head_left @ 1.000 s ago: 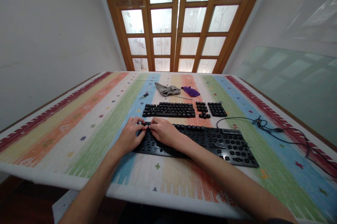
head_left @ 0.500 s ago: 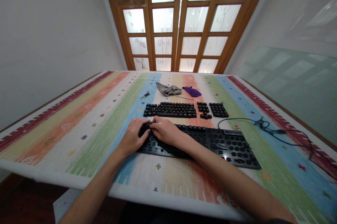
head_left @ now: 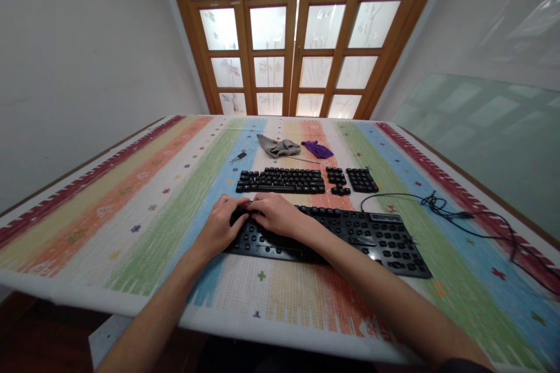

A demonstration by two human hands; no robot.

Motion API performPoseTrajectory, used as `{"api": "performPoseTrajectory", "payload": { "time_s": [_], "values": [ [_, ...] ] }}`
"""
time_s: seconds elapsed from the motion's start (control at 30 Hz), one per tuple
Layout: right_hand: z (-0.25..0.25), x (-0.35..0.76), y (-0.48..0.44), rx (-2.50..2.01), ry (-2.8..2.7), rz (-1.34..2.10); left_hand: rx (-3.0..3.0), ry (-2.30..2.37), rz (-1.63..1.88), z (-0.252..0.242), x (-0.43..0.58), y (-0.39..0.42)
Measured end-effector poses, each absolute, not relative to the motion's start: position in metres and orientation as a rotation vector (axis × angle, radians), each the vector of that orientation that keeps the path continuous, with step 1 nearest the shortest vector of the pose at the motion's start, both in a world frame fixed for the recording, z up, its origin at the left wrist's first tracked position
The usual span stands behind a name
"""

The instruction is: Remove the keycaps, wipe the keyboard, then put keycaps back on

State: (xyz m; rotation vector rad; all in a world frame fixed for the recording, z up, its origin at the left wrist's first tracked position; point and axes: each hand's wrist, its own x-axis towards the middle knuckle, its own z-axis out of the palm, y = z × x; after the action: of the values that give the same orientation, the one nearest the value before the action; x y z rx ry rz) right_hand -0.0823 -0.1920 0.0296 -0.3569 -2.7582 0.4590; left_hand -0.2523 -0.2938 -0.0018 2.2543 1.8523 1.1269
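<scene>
Keyboard base (head_left: 280, 249), black, largely capless, on striped tablecloth (head_left: 87, 244), at 6 o'clock from loose keycaps (head_left: 280, 180). Left hand (head_left: 221, 224) and right hand (head_left: 280, 215), curled close together at base's 10 o'clock corner; cannot tell whether grasping anything. Grey cloth (head_left: 277, 147), 11 o'clock from base; purple cloth (head_left: 319, 150), 12 o'clock.

Nothing legible shows; the black keycaps (head_left: 286, 181) lie too small in view for any lettering to be read.
</scene>
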Motion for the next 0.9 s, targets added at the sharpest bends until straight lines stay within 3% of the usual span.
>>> {"api": "performPoseTrajectory", "payload": {
  "time_s": [0.9],
  "values": [
    [0.027, -0.078, -0.186, -0.332, -2.729, 0.339, 2.387, 1.749, 1.082, 0.005, -0.252, -0.295]
  ]
}}
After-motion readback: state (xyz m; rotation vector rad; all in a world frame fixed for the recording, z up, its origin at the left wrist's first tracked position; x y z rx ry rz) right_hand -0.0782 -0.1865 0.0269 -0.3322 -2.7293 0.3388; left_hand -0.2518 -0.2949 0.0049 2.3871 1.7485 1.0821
